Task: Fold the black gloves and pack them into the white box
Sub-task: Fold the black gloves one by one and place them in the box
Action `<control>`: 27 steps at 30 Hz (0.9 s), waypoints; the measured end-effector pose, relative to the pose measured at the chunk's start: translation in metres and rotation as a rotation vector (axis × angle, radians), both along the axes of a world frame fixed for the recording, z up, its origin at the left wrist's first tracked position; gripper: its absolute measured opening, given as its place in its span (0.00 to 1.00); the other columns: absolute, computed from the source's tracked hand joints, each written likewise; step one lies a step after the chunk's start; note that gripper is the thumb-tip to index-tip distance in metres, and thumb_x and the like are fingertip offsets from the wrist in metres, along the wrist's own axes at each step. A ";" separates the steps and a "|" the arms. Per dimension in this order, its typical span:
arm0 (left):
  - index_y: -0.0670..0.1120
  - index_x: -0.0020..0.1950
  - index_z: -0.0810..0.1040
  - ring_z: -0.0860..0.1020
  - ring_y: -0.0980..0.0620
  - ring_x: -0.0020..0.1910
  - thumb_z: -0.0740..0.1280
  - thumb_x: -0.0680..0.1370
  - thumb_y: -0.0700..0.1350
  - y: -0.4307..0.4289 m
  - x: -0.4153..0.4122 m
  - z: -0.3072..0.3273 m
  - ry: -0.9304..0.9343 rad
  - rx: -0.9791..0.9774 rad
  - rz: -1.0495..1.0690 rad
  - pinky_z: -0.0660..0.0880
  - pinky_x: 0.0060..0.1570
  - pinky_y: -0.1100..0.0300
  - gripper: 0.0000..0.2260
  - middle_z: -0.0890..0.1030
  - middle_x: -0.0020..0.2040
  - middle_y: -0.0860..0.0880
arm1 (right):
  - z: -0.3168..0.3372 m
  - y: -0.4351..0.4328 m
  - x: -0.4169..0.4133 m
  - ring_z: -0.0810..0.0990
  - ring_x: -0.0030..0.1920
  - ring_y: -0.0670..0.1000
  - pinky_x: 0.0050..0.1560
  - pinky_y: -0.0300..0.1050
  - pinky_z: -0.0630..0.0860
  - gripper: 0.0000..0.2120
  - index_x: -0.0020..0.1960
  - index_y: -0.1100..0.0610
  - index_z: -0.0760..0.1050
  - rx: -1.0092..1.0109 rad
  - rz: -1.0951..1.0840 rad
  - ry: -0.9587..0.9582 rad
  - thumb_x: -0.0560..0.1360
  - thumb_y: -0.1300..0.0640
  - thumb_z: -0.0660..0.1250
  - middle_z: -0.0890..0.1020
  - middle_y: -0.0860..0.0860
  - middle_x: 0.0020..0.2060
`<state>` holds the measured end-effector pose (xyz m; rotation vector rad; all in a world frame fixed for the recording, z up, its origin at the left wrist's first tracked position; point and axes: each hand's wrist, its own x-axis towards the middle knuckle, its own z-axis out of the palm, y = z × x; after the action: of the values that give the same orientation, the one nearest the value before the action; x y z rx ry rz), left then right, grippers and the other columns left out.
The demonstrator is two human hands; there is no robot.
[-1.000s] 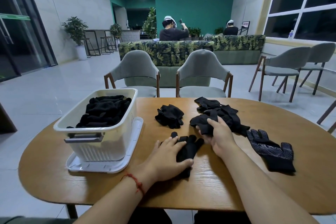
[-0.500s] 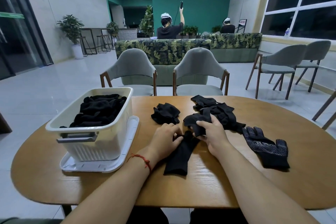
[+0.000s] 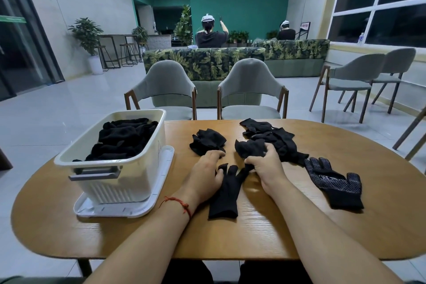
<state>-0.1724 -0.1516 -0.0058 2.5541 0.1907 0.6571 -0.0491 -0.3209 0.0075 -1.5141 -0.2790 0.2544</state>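
Note:
A black glove (image 3: pixel 224 193) lies flat on the wooden table (image 3: pixel 299 226), fingers pointing away from me. My left hand (image 3: pixel 206 176) rests at its left edge, thumb touching the cloth and fingers bent down onto the table. My right hand (image 3: pixel 267 167) grips a crumpled black glove (image 3: pixel 250 148) and touches a fingertip of the flat one. The white box (image 3: pixel 115 182) stands at the left, holding several folded black gloves (image 3: pixel 124 138).
The box sits on its white lid (image 3: pixel 138 208). A small bundle of gloves (image 3: pixel 207 140) lies beyond my left hand, a loose pile (image 3: pixel 276 137) beyond my right, and a dotted glove (image 3: pixel 334 181) further right. Two grey chairs (image 3: pixel 251 90) stand behind the table.
The flat glove has been straightened, with its fingers now spread. My left hand slid to its left edge. My right hand still grips the crumpled glove.

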 end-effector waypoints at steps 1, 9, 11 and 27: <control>0.53 0.69 0.77 0.75 0.55 0.65 0.67 0.81 0.44 0.000 0.000 0.000 0.019 0.058 -0.009 0.75 0.67 0.56 0.16 0.77 0.66 0.55 | 0.001 -0.001 -0.001 0.84 0.57 0.57 0.52 0.54 0.84 0.29 0.67 0.51 0.76 -0.024 0.009 -0.027 0.69 0.68 0.77 0.85 0.52 0.55; 0.52 0.70 0.80 0.77 0.53 0.66 0.61 0.84 0.48 -0.005 0.001 0.000 0.115 0.122 -0.011 0.74 0.68 0.56 0.16 0.82 0.67 0.54 | 0.000 0.002 -0.001 0.86 0.56 0.54 0.54 0.48 0.85 0.22 0.68 0.52 0.83 0.054 -0.025 -0.036 0.74 0.64 0.76 0.88 0.48 0.55; 0.53 0.66 0.81 0.78 0.56 0.63 0.61 0.84 0.48 -0.002 -0.003 0.002 0.055 0.042 0.000 0.76 0.66 0.54 0.14 0.83 0.62 0.56 | 0.003 -0.001 -0.001 0.85 0.56 0.50 0.58 0.48 0.83 0.21 0.67 0.49 0.82 0.123 -0.103 0.018 0.76 0.63 0.75 0.87 0.47 0.56; 0.58 0.77 0.70 0.65 0.58 0.77 0.63 0.81 0.67 -0.013 -0.084 -0.001 0.181 0.147 0.007 0.58 0.76 0.63 0.27 0.68 0.78 0.61 | 0.011 -0.020 -0.057 0.79 0.67 0.38 0.69 0.34 0.74 0.19 0.68 0.50 0.83 -0.146 0.144 -0.732 0.83 0.67 0.68 0.84 0.40 0.63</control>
<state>-0.2565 -0.1642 -0.0071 2.7558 0.2197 0.4575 -0.1057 -0.3411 0.0186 -1.6905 -0.9689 -0.1848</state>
